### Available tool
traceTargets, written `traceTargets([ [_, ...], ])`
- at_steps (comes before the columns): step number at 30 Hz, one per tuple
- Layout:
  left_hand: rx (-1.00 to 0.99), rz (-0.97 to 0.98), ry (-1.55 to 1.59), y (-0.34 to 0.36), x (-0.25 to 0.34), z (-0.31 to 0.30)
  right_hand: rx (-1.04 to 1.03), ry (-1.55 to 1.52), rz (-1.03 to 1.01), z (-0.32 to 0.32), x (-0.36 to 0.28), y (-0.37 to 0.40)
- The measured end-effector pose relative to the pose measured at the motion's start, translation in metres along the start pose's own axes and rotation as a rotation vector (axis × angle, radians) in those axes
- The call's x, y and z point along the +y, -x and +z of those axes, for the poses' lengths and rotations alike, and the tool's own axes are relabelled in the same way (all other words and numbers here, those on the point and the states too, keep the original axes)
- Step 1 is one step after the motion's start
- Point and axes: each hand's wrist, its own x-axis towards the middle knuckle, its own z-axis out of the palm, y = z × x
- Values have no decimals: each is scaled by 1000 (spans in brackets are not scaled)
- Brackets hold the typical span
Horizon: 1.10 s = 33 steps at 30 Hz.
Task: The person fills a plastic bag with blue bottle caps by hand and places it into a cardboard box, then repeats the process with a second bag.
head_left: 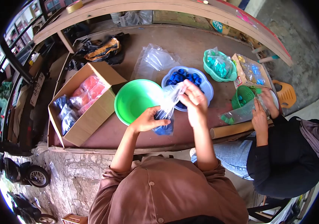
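A clear plastic bag (164, 127) with blue pieces in its bottom hangs in front of me, over the table's near side. My left hand (149, 120) is closed around the bag's middle, thumb across its front. The fingers of my right hand (195, 104) are at the bag's loose upper end, gripping the film. Left of the bag stands a bright green basin (124, 102), with no contents visible. Behind the bag, a pale blue basket (208, 89) holds many dark blue caps (181, 76), partly hidden by my right hand and the bag.
At left stands an open cardboard box (92, 125) with filled red and blue bags. Flat clear bags (157, 58) lie farther back. A teal basket (224, 77) is at right. A co-worker's hands (260, 115) hold a bag beside a green basket (237, 100). A wooden shelf (159, 8) spans the back.
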Motion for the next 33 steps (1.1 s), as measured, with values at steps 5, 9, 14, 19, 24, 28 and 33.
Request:
traceTargets([
  [5,-116,-260,-474,34,33,-20,-38,71,163,15,-2,-6],
  [9,36,-170,-680,62,18,-43,-196,155,-4,30,5,-3],
  [14,176,-106,-747,88,27,-86,-46,378,-100,25,1,6],
  [19,86,-30,-739,121,15,-95,-52,980,-241,45,3,34],
  [24,-84,-153,-801,146,44,-86,-786,1131,-391,101,28,83],
  [28,-297,-275,-743,158,53,-101,-829,858,-54,98,20,75],
  [33,-530,-177,-583,180,23,-126,-304,280,78,73,-23,61],
])
